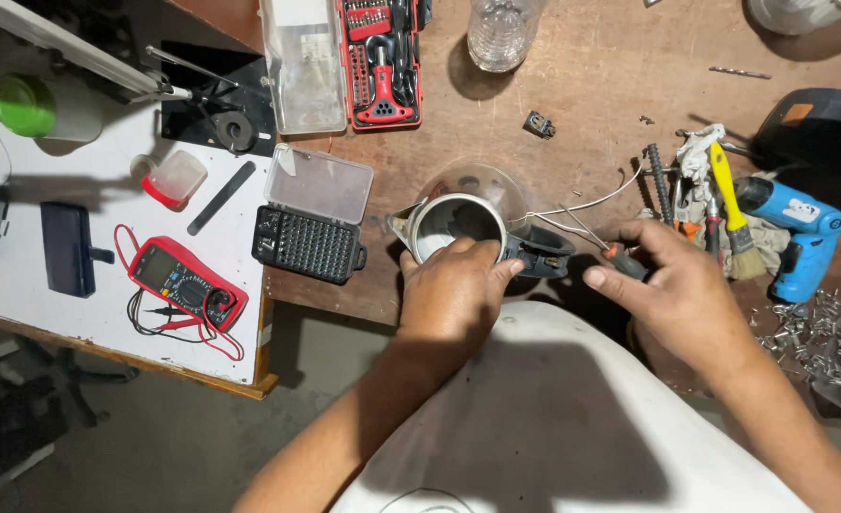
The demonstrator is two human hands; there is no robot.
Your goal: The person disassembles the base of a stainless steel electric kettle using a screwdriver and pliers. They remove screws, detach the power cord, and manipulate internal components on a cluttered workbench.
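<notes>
A steel electric kettle (451, 223) with a dark handle (542, 253) stands at the near edge of the brown workbench, its clear lid tipped open behind it. My left hand (453, 290) grips the kettle's near rim. Thin white wires (582, 205) run out of the handle to the right. My right hand (681, 294) is shut on a small screwdriver (622, 258) with an orange and dark grip, its tip pointing at the handle.
An open black bit case (308, 242) and a red multimeter (185, 281) lie to the left. A red screwdriver set (379, 59) and a plastic bottle (502, 30) are at the back. A blue cordless drill (795, 228), a yellow brush (732, 209) and loose metal parts (824, 332) sit right.
</notes>
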